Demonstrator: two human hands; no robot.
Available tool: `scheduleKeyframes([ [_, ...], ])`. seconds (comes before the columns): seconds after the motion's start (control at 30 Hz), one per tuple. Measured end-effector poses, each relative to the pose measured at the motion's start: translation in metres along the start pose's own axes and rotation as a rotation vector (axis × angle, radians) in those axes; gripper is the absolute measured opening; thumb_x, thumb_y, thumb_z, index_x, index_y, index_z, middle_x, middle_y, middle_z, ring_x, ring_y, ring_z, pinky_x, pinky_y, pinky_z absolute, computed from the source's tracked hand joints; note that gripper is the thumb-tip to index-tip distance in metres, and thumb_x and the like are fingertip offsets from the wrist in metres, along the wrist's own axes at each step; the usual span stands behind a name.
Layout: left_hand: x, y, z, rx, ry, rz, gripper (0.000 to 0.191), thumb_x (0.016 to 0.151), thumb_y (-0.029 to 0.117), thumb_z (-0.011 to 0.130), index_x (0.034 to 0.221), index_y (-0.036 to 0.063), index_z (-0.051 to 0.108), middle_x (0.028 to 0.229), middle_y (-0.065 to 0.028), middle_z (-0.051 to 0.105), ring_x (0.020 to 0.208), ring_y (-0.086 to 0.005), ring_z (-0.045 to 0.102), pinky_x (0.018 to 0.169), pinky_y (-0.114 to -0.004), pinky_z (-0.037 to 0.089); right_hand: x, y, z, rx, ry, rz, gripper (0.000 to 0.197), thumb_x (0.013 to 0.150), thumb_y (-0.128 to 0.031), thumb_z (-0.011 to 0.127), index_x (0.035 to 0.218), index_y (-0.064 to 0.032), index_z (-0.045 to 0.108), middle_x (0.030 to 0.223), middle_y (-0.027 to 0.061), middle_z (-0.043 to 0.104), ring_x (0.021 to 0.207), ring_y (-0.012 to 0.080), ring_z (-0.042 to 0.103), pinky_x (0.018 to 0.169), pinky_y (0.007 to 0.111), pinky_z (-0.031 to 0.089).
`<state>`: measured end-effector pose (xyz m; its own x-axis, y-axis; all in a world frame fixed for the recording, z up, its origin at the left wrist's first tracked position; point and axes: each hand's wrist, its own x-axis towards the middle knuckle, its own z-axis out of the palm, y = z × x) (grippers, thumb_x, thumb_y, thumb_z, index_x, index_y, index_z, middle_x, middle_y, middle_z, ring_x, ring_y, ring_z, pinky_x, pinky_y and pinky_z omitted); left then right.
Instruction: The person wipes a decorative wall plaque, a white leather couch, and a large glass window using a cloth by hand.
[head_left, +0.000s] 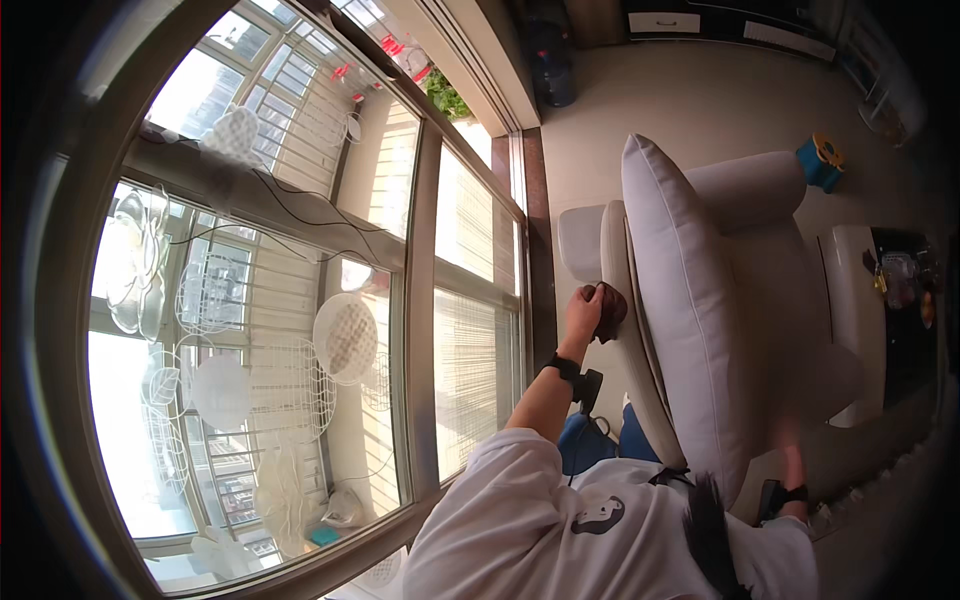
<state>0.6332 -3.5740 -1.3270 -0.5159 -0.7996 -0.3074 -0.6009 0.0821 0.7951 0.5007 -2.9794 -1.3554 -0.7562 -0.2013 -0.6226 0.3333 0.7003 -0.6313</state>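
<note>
My left hand (585, 309) grips a bunched dark reddish-brown cloth (613, 313). The cloth rests against the beige back panel (626, 330) of a sofa. In front of that panel leans a large pale cushion (679, 315), and beyond it lies the pale sofa seat (776, 285). Far to the right, my right hand (785, 437) is low beside the near end of the sofa. It is blurred, so its fingers and anything in them cannot be made out. Each wrist wears a black strap with a small device.
Framed glass doors (427, 315) stand close on my left, with a balcony behind them. A coffee table (855, 255) holding small items is across from the sofa. A blue and yellow stool (823, 161) stands past the armrest, and a water bottle (553, 71) is by the far wall.
</note>
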Motion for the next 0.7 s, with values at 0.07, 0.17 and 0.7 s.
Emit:
scheduleKeyframes([
  [0.07,-0.024,-0.016,-0.016,-0.202,-0.060,-0.056,0.040,0.090,0.039,0.065,0.094,-0.0009,0.067,0.088,-0.0169,0.069,0.087,-0.0276,0.066,0.076,-0.036,0.051,0.017,-0.015,-0.039,0.191,0.173,-0.229,0.045,0.106,-0.034,0.040,0.143,-0.0084,0.045,0.134,0.0078,0.057,0.120,0.0186,0.054,0.100,0.036,0.042],
  [0.17,-0.071,-0.029,-0.046,-0.395,-0.120,-0.119,0.033,0.093,0.033,0.066,0.093,0.0000,0.068,0.081,-0.0057,0.064,0.079,-0.0115,0.056,0.074,-0.027,0.047,-0.087,-0.253,-0.006,0.144,0.272,-0.564,0.035,0.106,-0.023,0.041,0.135,-0.0073,0.052,0.130,0.0071,0.059,0.117,0.0172,0.056,0.096,0.033,0.042],
  [0.7,-0.344,0.068,-0.365,-0.563,0.811,0.603,0.051,0.091,0.016,0.067,0.136,0.0039,0.046,0.146,-0.0138,0.036,0.130,-0.0251,0.047,0.105,-0.037,0.043,-0.379,-0.522,0.404,0.186,-1.794,-1.202,0.074,0.095,-0.001,0.058,0.153,-0.0104,0.012,0.141,0.0144,0.040,0.129,0.0208,0.046,0.102,0.035,0.045],
])
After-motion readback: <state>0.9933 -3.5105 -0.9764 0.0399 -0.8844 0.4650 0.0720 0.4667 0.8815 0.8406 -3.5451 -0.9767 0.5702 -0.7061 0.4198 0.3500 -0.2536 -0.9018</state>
